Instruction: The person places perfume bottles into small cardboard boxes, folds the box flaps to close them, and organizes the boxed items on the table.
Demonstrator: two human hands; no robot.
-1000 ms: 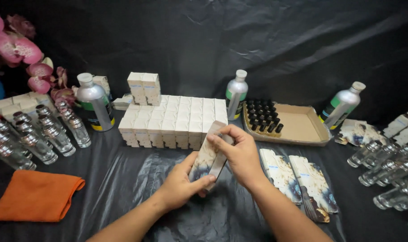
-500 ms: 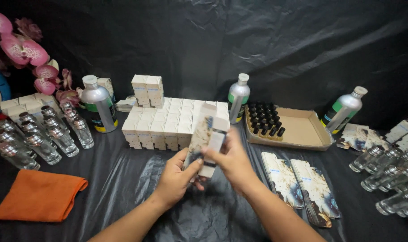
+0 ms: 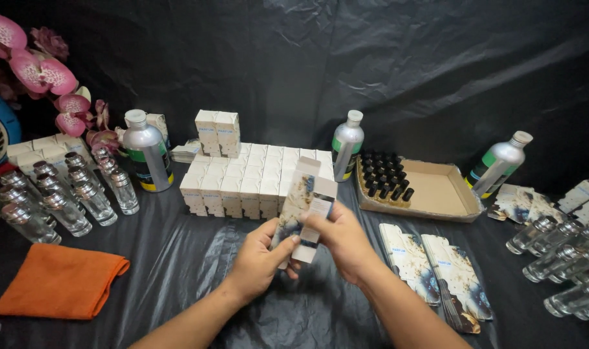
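Both hands hold one small printed carton (image 3: 304, 207) upright above the black sheet, at the centre of the view. My left hand (image 3: 259, 262) grips its lower left side. My right hand (image 3: 343, 242) pinches its right side, where an open white flap sticks out. The carton's top flaps stand open. Behind it stands a block of several closed white boxes (image 3: 243, 181), with two more stacked on top (image 3: 217, 132).
Flat printed cartons (image 3: 437, 268) lie to the right of my hands. A cardboard tray (image 3: 437, 194) holds small black-capped vials. Three silver bottles (image 3: 146, 155) stand about. Clear glass bottles sit at the left (image 3: 62, 200) and right (image 3: 566, 258). An orange cloth (image 3: 58, 281) lies front left.
The carton has gone from flat to opened up and upright, raised a little toward the white boxes. Both hands have stayed on it.
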